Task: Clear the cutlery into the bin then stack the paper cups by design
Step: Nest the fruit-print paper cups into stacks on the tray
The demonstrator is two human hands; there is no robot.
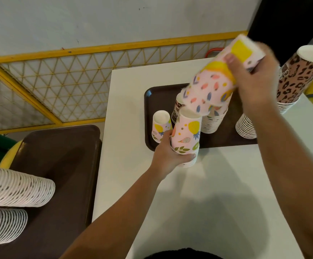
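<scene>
A: Room first. Pale wall (96, 21) at the back, yellow lattice panel (58, 85) leaning below it. White counter (208, 184) fills centre and right, with a dark brown tray (163, 94) on its far part.

B: A second brown tray (58, 165) sits lower, left of the counter. Two long cup stacks (15, 186) lie on their sides there, at the frame's left edge.

A: Leopard-print stack (299, 75) stands at the far right of the counter, bases up, leaning away to the right. A white-rimmed stack (245, 126) sits just in front of it, at the tray's right end.

B: Task cups. The fruit-print stack in the right hand (213, 90) tilts, long axis running from lower left to upper right, open mouths towards the lower left. Heavily blurred.

A: Right hand (253, 75) wraps its upper end, fingers curled round it, thumb across the yellow patch.

B: The short fruit-print stack (187, 135) stands upside down, bases up, at the tray's near edge. Left hand (170, 152) curls round its lower rims.

A: Single fruit-print cup (161, 124) stands inverted on the tray, just left of it. A dark-patterned cup (177, 109) shows behind, mostly hidden.
</scene>
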